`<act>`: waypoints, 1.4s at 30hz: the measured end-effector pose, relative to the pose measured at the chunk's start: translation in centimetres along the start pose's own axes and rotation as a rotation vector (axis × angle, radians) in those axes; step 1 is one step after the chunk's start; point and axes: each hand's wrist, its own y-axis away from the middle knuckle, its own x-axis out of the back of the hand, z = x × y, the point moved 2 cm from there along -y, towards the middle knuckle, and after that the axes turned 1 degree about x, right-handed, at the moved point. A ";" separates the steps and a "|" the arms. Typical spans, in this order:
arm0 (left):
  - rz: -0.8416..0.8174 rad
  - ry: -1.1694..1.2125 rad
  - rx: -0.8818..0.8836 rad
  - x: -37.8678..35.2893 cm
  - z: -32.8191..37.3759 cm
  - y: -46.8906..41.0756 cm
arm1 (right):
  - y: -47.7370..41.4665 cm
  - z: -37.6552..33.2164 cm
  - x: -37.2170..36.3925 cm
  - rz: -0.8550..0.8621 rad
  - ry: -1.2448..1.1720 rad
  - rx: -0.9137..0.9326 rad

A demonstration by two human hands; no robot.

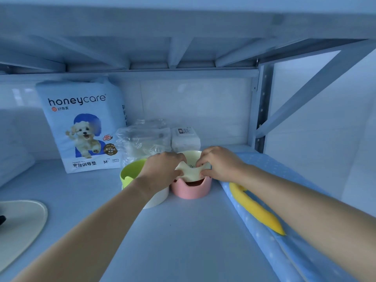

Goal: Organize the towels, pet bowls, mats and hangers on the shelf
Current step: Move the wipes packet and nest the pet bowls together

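The left hand (pixel 162 167) and forearm hide the right side of the green bowl (pixel 130 171), and the cream bowl (pixel 191 170) covers most of the inside of the pink bowl (pixel 191 191). The cream mat (pixel 22 220) at near left is cut by the picture's edge; the label on the white pack (pixel 185 140), far back, is too small to read.

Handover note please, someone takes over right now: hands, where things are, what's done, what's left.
Hands: left hand and right hand each have a grip on the cream bowl.
Things: the cream bowl is tilted at the mouth of the pink bowl. The green bowl is just left of them, the pad pack upright at the back, the blue dotted mat along the right of the shelf, and the cream mat front left.
Done: bowls grouped mid-shelf.
Left: probably seat the cream bowl. No hangers in view.
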 end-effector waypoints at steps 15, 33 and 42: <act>0.073 -0.002 -0.041 -1.2 -0.1 0.6 | 0.4 0.7 0.0 -0.026 -0.077 0.026; 0.196 0.052 -0.125 -4.0 -1.0 3.0 | 1.9 0.0 -2.9 0.131 -0.101 0.053; 0.243 0.008 -0.153 -3.6 -1.1 3.0 | 2.1 0.1 -3.0 0.175 -0.109 0.061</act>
